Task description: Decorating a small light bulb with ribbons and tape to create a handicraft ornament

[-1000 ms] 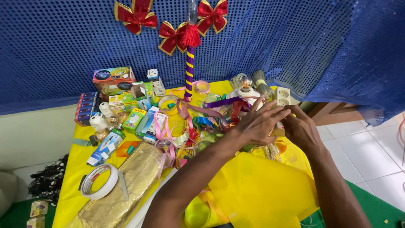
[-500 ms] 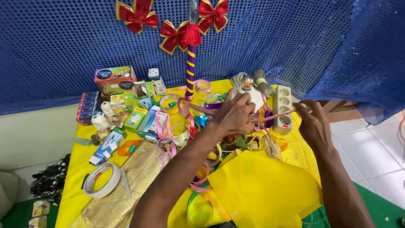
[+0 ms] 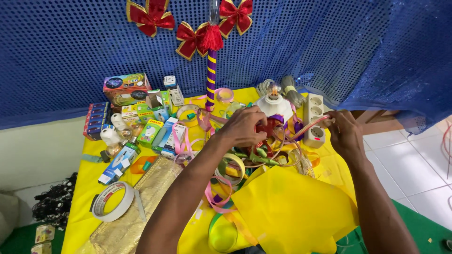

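**Two hands stretch a pink ribbon over a crowded yellow counter**

The left hand sits near the middle of the counter, fingers curled down into a tangle of ribbons; its grip looks closed around the near end of a pink ribbon, though the fingertips are hidden behind the knuckles, so exactly what they pinch cannot be told. The right hand is off to the side, just in front of a white power strip, and its grip is pinched shut on the other end of that ribbon. The ribbon runs taut between the two hands, rising slightly toward the right one.

Just behind the left hand stands a white lamp holder with a clear bulb on top (the bulb seems to glow faintly). A purple-and-gold striped pole rises from the back of the counter toward red bows pinned to a blue sequinned cloth.

To the left lie small boxes of several colours, a loose bulb, a roll of white tape and a piece of gold fabric. A sheet of yellow paper lies nearest the camera, between the forearms, with a roll of yellow-green ribbon beside it.
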